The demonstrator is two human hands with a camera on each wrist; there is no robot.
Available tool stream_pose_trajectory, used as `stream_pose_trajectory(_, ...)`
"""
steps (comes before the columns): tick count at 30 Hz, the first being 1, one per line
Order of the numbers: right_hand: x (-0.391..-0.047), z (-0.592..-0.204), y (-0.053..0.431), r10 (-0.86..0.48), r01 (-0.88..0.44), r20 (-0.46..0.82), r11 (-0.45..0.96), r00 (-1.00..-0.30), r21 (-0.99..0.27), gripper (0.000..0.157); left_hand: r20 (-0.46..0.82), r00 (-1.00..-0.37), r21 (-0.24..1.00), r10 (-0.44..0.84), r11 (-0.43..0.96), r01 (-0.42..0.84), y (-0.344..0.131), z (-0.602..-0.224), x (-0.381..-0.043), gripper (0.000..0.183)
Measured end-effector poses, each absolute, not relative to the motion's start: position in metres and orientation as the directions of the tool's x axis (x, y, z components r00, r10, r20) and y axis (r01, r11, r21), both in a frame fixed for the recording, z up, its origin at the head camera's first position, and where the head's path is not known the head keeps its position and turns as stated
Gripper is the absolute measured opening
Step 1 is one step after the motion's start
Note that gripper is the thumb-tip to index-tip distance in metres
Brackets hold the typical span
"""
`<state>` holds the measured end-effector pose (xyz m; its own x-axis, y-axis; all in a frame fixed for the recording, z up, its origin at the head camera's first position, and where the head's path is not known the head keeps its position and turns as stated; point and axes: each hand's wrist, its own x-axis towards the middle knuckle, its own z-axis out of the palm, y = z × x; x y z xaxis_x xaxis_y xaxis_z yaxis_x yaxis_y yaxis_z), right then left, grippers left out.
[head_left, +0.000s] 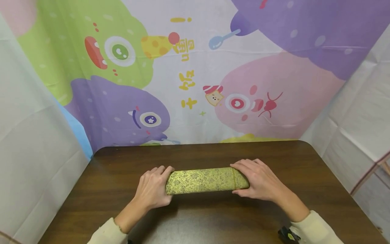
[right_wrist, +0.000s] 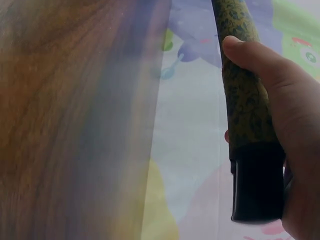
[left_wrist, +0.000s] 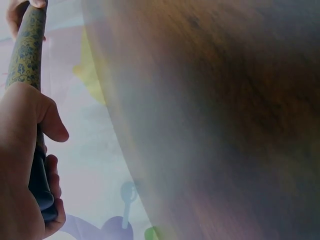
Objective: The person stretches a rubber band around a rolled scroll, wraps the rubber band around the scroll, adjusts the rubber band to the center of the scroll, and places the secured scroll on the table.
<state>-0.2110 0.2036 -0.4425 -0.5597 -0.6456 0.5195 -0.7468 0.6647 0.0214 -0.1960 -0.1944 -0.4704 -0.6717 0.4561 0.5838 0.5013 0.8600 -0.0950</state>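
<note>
A long, flattish gold object [head_left: 201,181] with a floral pattern lies crosswise between my two hands, held above the table. A seam crosses it near its right end. My left hand [head_left: 153,188] grips its left end, and my right hand [head_left: 259,181] grips the right end, thumb on the near side. The left wrist view shows a black rounded end [left_wrist: 41,187] inside the left hand's curled fingers. In the right wrist view, a black end piece [right_wrist: 257,185] sticks out beside the palm. What kind of object it is cannot be told.
A dark wooden table [head_left: 213,220] with rounded far corners lies beneath the hands. Behind it hangs a cloth [head_left: 189,125] printed with cartoon monsters. Pale cloth sides [head_left: 33,135] stand at left and right. A dark device [head_left: 287,234] shows by the right sleeve.
</note>
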Motion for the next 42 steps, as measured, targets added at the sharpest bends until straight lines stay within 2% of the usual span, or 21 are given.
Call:
stream_pose_trajectory(9,-0.211,-0.444,0.198,-0.650,-0.755,0.541,0.654,-0.534,0.041,0.088,0.585,-0.671,-0.094,0.456,0.860,0.502,-0.192,-0.471,-0.196,0.065)
stream_pose_trajectory(15,-0.210,-0.443,0.192,-0.655,-0.757,0.536,0.652,-0.533,0.045,0.083,0.582,-0.671,-0.093,0.460,0.857,0.507,-0.190,-0.470,-0.195,0.064)
stream_pose_trajectory(22,-0.207,-0.442,0.193,-0.648,-0.739,0.498,0.673,-0.576,0.022,0.090,0.579,-0.674,-0.099,0.459,0.860,0.500,-0.194,-0.470,-0.194,0.064)
stream_pose_trajectory(26,-0.207,-0.441,0.197,-0.642,-0.731,0.492,0.682,-0.589,0.014,0.088,0.577,-0.680,-0.100,0.452,0.866,0.491,-0.197,-0.470,-0.194,0.066)
stream_pose_trajectory(30,-0.207,-0.442,0.197,-0.649,-0.741,0.502,0.671,-0.571,0.025,0.084,0.575,-0.681,-0.100,0.453,0.865,0.491,-0.198,-0.469,-0.193,0.067)
stream_pose_trajectory(42,-0.208,-0.443,0.194,-0.659,-0.759,0.546,0.648,-0.517,0.062,0.085,0.577,-0.678,-0.094,0.456,0.861,0.500,-0.197,-0.469,-0.194,0.066)
